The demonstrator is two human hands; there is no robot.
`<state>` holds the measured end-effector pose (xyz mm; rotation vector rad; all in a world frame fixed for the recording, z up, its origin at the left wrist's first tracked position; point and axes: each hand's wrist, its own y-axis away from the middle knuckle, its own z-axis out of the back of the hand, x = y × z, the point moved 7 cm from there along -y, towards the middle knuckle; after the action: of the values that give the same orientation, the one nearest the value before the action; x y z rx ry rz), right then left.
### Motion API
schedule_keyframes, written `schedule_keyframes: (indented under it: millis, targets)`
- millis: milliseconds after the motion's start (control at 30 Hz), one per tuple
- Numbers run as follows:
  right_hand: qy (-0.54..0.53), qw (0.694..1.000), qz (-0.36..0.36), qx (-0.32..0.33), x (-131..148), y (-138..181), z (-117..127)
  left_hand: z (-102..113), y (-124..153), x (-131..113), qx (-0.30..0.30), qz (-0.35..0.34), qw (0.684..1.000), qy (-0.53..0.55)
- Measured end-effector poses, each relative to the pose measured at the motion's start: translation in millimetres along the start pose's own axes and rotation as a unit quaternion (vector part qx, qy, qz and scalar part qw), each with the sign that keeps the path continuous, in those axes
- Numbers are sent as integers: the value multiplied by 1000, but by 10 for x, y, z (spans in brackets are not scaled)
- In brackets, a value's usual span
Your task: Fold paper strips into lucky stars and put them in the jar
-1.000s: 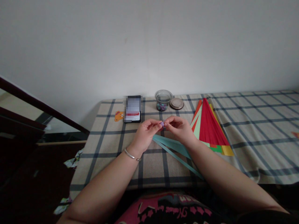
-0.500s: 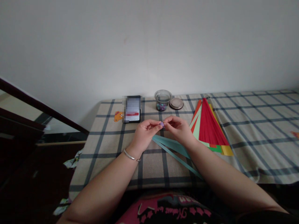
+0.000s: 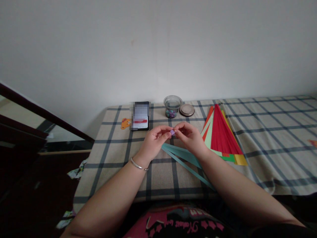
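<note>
Between my fingertips is a small purple folded paper piece (image 3: 172,132). My left hand (image 3: 155,140) pinches it from the left, a silver bangle round that wrist. From the right, my right hand (image 3: 189,136) pinches the same piece between thumb and forefinger. Light blue paper strips (image 3: 178,150) lie on the table under and between my hands, partly covered by my right forearm. Beyond the hands stands a clear plastic tub (image 3: 172,106) with small blue and purple pieces at its bottom. Its round lid (image 3: 187,109) lies just to the right of it.
A phone (image 3: 141,115) with a blurred screen is at the back left, beside an orange bear-shaped figure (image 3: 125,123). Fanned red paper strips (image 3: 221,134) lie right of my hands, over orange, green and yellow ones. A checked cloth (image 3: 112,148) covers the table, against a wall.
The purple piece has turned slightly in my fingers and shows more of its face. My right fingers have shifted a little upward; everything else stays where it was.
</note>
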<state>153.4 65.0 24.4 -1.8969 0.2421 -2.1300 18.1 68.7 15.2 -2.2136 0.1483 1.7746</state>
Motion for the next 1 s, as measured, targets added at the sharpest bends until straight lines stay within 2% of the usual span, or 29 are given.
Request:
schedule_keyframes:
  millis: [333,1000]
  targets:
    - [47,998,51,9,115,36,2,31,-4,-48,-25,-21,998,-50]
    - [39,998,42,4,67,24,7,47,10,-30,-46,-4,998,-48]
